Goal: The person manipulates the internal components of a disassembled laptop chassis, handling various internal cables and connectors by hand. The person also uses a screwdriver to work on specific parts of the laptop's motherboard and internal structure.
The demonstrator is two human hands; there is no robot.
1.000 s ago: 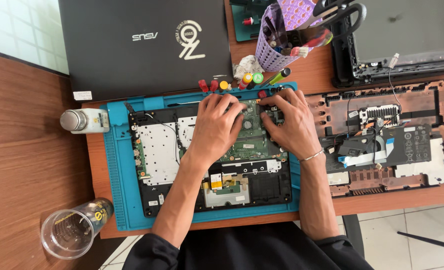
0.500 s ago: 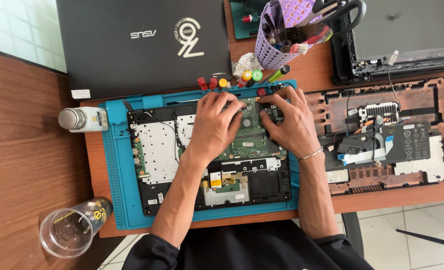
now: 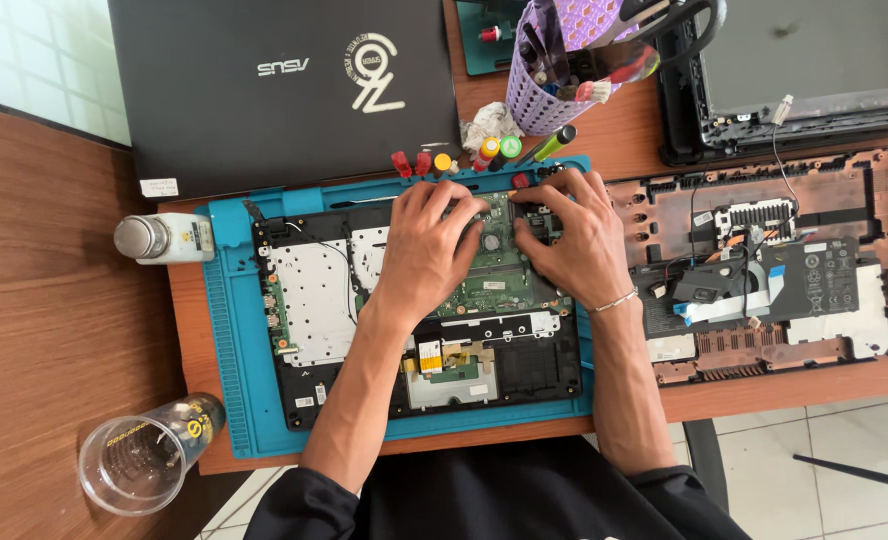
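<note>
Where the blue mat (image 3: 226,330) covers the bench (image 3: 824,385), an opened laptop chassis (image 3: 314,300) lies with its green circuit board (image 3: 499,275) exposed. Left hand (image 3: 432,250) and right hand (image 3: 574,245): both rest on the board, fingers bent and close together; whether they hold anything cannot be told. Clear cup (image 3: 139,460) at lower left.

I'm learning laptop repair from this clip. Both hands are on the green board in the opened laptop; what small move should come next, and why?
Probably a gentle lift or wiggle at the board's upper edge. The left hand and right hand press their fingertips together on the top of the green circuit board, which sits in the opened laptop base on the blue mat. What the fingertips grip is hidden.
</note>
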